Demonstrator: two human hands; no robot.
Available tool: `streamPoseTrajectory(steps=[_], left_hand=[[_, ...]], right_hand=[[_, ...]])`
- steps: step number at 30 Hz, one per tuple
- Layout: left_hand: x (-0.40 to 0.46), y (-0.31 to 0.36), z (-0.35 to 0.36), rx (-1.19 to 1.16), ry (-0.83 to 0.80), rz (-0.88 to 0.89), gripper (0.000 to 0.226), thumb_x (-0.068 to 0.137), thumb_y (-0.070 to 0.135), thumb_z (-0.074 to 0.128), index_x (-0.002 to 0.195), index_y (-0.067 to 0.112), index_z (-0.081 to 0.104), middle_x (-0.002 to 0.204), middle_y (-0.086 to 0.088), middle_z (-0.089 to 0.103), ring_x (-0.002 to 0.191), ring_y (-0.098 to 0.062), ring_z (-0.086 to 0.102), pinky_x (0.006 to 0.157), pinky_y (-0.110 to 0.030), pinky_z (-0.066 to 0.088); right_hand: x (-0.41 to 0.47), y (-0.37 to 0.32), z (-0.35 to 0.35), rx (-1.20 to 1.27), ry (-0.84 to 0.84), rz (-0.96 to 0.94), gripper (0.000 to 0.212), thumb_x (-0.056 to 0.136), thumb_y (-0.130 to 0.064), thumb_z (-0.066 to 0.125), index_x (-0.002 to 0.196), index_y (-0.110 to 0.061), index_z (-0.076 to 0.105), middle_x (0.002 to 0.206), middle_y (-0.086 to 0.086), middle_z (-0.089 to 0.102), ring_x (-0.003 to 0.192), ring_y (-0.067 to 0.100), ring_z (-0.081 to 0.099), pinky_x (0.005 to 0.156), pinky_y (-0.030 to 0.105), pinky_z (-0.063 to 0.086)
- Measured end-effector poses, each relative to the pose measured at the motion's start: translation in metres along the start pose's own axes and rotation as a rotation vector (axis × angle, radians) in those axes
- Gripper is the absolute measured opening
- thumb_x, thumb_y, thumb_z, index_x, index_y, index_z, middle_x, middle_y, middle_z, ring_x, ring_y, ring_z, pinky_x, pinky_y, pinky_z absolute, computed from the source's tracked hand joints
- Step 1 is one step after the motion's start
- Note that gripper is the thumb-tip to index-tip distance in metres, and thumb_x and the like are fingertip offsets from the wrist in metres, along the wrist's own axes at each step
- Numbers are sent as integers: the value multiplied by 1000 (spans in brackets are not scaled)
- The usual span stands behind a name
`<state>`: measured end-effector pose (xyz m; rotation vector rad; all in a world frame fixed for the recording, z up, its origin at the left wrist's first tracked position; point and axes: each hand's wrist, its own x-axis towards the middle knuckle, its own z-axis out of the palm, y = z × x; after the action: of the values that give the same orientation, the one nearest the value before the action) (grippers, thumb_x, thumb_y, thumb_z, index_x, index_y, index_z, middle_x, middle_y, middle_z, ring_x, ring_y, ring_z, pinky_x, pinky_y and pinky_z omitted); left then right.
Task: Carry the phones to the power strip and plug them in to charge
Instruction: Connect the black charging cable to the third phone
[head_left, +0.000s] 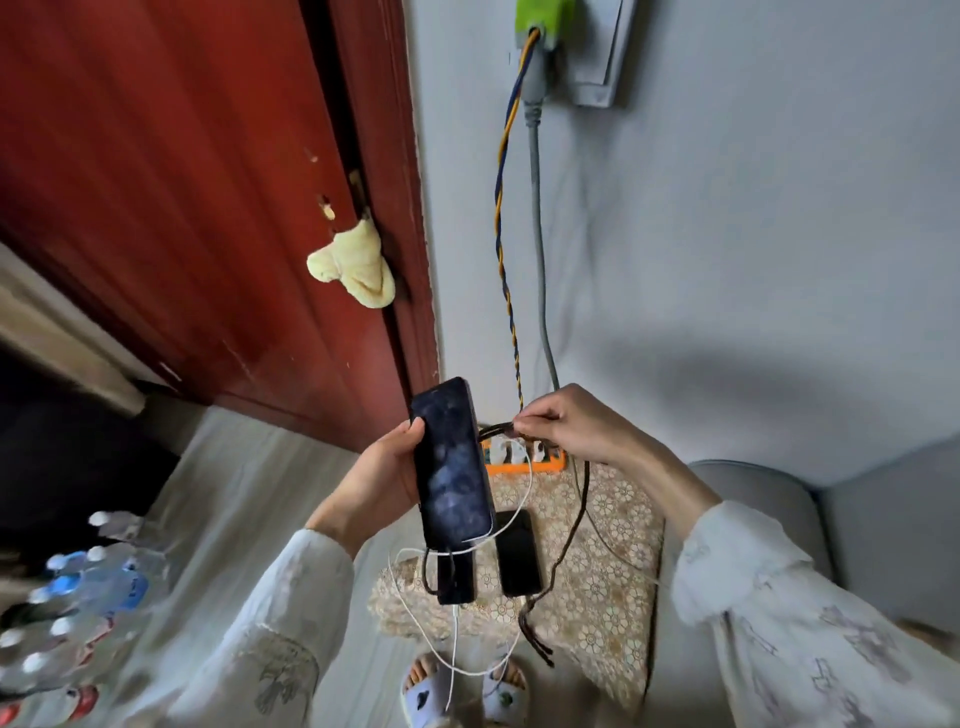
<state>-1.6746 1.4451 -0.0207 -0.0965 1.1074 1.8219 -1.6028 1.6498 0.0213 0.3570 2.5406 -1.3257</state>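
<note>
My left hand (379, 478) holds a large dark phone (452, 462) upright, screen towards me. My right hand (566, 423) pinches the end of a dark braided cable (569, 540) just to the right of that phone's upper edge. Below lie two more dark phones (518, 553) (456, 579) on a lace-patterned cushion (608, 561), with a white cable (452, 639) looping around them. An orange power strip (524, 462) lies at the wall beyond the cushion, partly hidden by the held phone and my right hand.
A red wooden door (182, 182) with a yellow cloth (358, 267) stuck in it stands at left. A grey cord and a twisted blue-yellow wire (506, 249) run down the wall from a socket (540, 26). Several plastic bottles (78, 597) lie at lower left. My slippered feet (467, 686) show below.
</note>
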Motion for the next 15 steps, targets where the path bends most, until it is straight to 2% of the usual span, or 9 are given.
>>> streamPoseTrajectory(steps=[2,3,7,10,15], left_hand=[[1,6,5,15,-21,-7,31,97,22,32,114,7,53,83,-8,73,70,-19,70,66,-31,59],[2,7,7,27,-33,-7,31,97,21,31,114,7,52,82,-7,73,70,-19,70,66,-30,58],[2,11,7,70,-83,-27,29,98,18,31,109,7,54,81,-7,73,71,-18,70,65,-29,58],[4,9,8,106,-113,-54,28,98,17,31,110,5,54,84,-8,73,73,-18,70,64,-28,57],[8,-2,13,128,-171,-126,25,97,14,35,114,1,48,83,-10,69,67,-18,69,59,-29,56]], right_hand=[[1,-6,-3,-30,-5,3,20,88,-22,57,98,-11,71,99,12,72,96,40,62,86,47,51],[1,-9,-5,-47,-12,-1,19,88,-23,58,97,-12,71,99,12,72,95,41,62,86,49,51],[2,-10,-3,-76,-33,6,19,86,-23,60,97,-13,71,105,6,71,94,28,66,87,41,53],[3,-6,-1,-24,-11,23,19,84,-20,63,100,-11,70,107,4,70,88,6,63,83,21,47],[3,3,-3,2,59,50,13,83,-19,65,93,-13,70,100,2,70,79,0,57,80,21,42]])
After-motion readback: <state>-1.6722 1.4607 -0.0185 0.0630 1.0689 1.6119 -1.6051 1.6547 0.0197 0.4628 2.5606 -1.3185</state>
